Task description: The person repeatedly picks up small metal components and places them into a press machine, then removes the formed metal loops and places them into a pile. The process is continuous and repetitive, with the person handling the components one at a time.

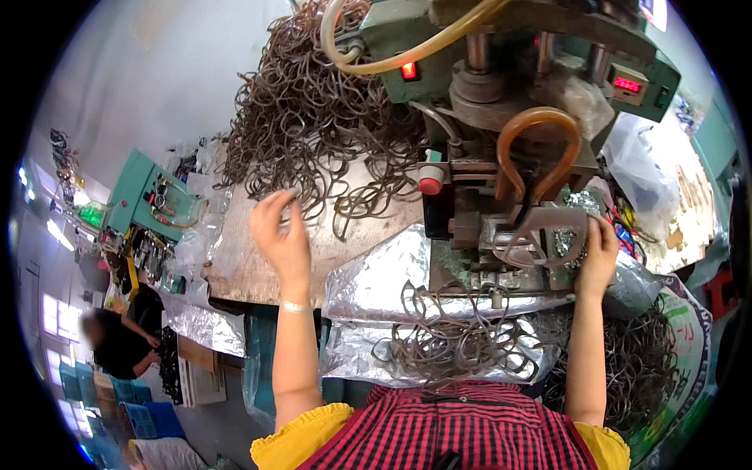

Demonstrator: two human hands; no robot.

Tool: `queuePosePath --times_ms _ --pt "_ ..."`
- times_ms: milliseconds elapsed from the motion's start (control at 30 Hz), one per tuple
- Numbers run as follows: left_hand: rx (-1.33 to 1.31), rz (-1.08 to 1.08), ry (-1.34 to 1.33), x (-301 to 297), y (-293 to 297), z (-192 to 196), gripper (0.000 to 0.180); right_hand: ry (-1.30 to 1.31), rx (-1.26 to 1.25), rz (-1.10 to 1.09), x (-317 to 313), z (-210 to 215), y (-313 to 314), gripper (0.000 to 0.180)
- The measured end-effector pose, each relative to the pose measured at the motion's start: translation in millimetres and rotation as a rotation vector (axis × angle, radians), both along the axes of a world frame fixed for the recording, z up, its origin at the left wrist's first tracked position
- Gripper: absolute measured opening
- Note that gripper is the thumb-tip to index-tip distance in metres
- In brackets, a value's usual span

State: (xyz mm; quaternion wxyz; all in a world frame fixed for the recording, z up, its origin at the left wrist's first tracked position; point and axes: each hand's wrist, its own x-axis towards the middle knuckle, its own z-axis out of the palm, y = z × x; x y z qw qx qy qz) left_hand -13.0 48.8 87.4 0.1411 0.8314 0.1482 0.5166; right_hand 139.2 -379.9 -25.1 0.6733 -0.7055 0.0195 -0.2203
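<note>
Dull metallic loops at upper left; a matt, rough-looking wooden tabletop beneath. Glossy, crinkled foil at centre. Painted metal press at upper right, with smooth, shiny metal columns and a glossy, translucent plastic hose. Matt, woven cloth apron at bottom.

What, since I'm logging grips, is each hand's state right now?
Left hand: open, near the tangled heap of dark brown, curved metal loops.
Right hand: closed, apparently holding the edge of a grey, rounded, open metal frame.
</note>
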Motion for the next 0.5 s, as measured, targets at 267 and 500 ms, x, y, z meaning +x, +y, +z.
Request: queuePosePath --times_ms 267,500 --pt "0.34 0.167 0.653 69.1 46.9 -105.3 0.011 -0.333 -0.746 -0.096 -24.8 34.9 5.0 0.015" --pt "-0.655 -0.29 0.172 26.8 23.1 -102.2 0.019 -0.138 -0.42 0.112 -66.0 69.4 -7.6 0.015"
